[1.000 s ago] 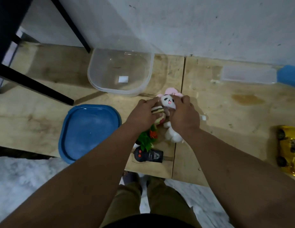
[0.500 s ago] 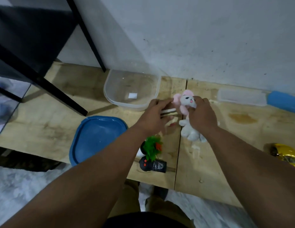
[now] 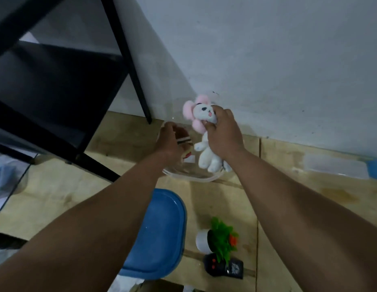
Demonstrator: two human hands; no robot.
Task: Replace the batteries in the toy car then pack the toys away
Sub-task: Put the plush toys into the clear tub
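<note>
One clear container, one blue lid, one remote and one potted plant toy are lying on the wooden boards. Since half a second ago both hands are lifting toys over the container at the far wall. The right hand is gripping one white plush by the neck, body dangling below its fingers; the left hand is curling round a small striped toy.

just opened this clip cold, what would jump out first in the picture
The white plush toy with a pink flower ruff, gripped by the right hand above the clear container near the wall. Beside it the left hand holds a small striped toy over the same container. Nearer the person, a blue lid lies on the wooden board, with a green plant toy and a black remote to its right.
</note>
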